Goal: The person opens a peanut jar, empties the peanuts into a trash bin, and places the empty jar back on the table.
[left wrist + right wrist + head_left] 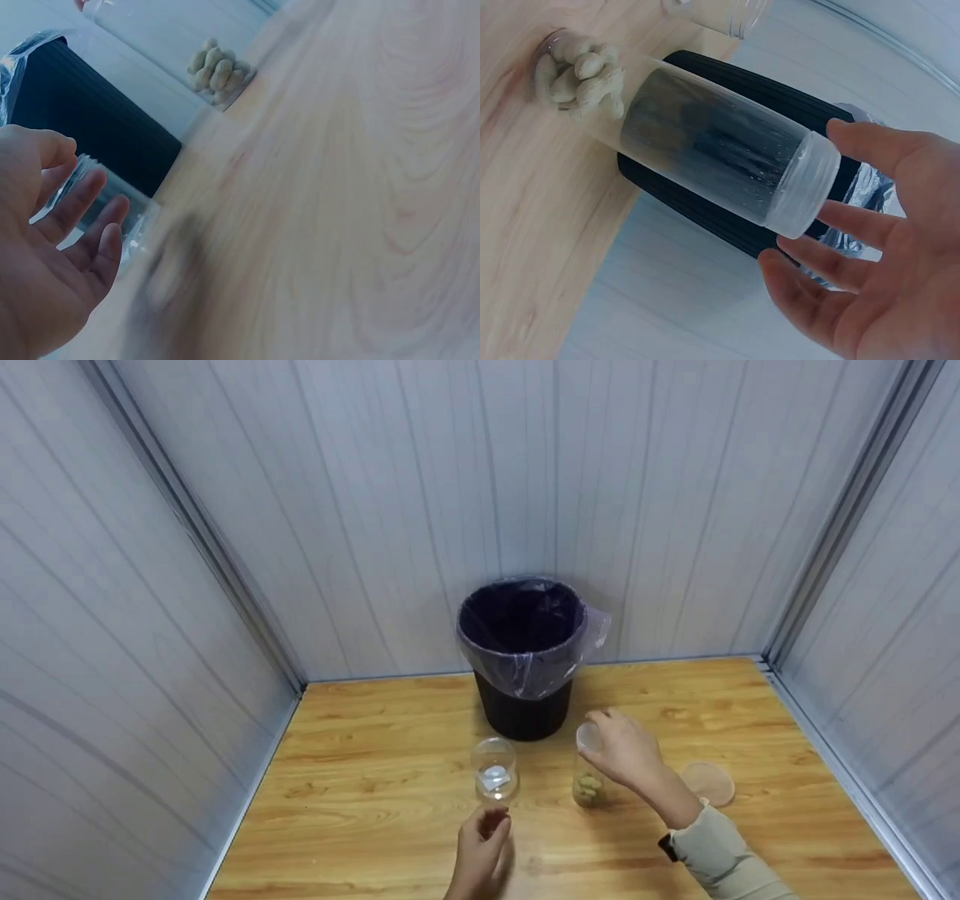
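A tall clear jar (705, 142) with a frosted white lid (804, 184) stands upright on the wooden table. Unshelled peanuts (581, 75) lie at its bottom. My right hand (624, 746) is at the top of this jar, thumb and fingertips around the lid. Left of it stands a shorter clear jar (495, 769), open at the top, with something small and white in it. Just in front of that short jar is my left hand (481, 844). Its fingers are loosely bent and hold nothing.
Behind the jars stands a black trash bin (525, 709), lined with a translucent purplish bag (517, 671). A pale round disc (707, 783) lies on the table (360, 780) by my right forearm. Panelled walls (420, 510) enclose the table at the back and sides.
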Tool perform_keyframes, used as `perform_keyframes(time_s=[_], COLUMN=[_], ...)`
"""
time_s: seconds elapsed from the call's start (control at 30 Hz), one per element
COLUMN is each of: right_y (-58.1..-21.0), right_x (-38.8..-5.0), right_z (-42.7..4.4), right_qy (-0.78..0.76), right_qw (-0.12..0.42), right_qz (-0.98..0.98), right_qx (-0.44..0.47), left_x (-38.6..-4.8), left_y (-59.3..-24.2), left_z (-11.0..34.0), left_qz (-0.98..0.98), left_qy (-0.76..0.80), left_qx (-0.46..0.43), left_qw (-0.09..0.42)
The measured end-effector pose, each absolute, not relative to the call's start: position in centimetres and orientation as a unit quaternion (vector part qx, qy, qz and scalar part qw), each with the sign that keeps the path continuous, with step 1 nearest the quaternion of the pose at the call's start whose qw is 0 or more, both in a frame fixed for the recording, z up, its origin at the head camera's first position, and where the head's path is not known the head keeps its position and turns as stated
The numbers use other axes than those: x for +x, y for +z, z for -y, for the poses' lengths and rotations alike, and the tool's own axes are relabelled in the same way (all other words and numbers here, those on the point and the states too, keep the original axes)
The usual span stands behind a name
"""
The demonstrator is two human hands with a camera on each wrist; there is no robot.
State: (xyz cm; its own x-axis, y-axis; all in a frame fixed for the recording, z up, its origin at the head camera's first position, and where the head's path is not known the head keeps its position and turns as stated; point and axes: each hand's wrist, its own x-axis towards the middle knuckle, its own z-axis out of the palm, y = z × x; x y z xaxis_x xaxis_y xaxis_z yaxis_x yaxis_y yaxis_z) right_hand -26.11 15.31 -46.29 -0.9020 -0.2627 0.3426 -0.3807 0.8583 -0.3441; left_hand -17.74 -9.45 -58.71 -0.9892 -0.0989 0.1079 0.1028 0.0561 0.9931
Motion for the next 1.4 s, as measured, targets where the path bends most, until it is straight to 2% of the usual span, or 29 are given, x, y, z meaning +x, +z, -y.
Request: perform_keyframes(time_s=[0.37,0.67,0.77,0.9,1.07,1.2,1.3,1.4], right_y=[-47.7,-47.4,-47.1,-46.5,-44.9,-43.8,-43.1,-42.6], right_x=[-26.5,-27.1,-27.1,-27.0,-26.5,-26.0,-25.8,-25.8], right_z=[-15.5,-15.9,-16.3,-17.0,-18.6,-19.8,-20.4,-20.6], right_qy=[0.208,0.253,0.284,0.344,0.416,0.457,0.487,0.524], right_qw=[0.145,0.111,0.101,0.077,0.056,0.047,0.037,0.023], right_qz=[0.950,0.948,0.942,0.927,0.896,0.877,0.862,0.841], right_qx=[0.184,0.160,0.145,0.132,0.143,0.141,0.135,0.130], left_x=[-17.4,-19.4,-19.5,-19.2,-19.5,-20.3,-20.9,-21.3], left_y=[-59.3,-61.5,-61.0,-58.9,-56.8,-56.4,-55.6,-54.8], left_z=[8.1,7.3,7.0,6.7,6.5,6.6,7.1,7.5], left_qz=[0.721,0.717,0.707,0.686,0.675,0.662,0.652,0.646], left_qy=[-0.692,-0.697,-0.707,-0.725,-0.722,-0.725,-0.733,-0.743], left_qx=[-0.034,-0.013,-0.029,-0.067,-0.119,-0.118,-0.108,-0.102], left_qw=[0.034,-0.006,-0.006,0.016,0.095,0.149,0.160,0.140])
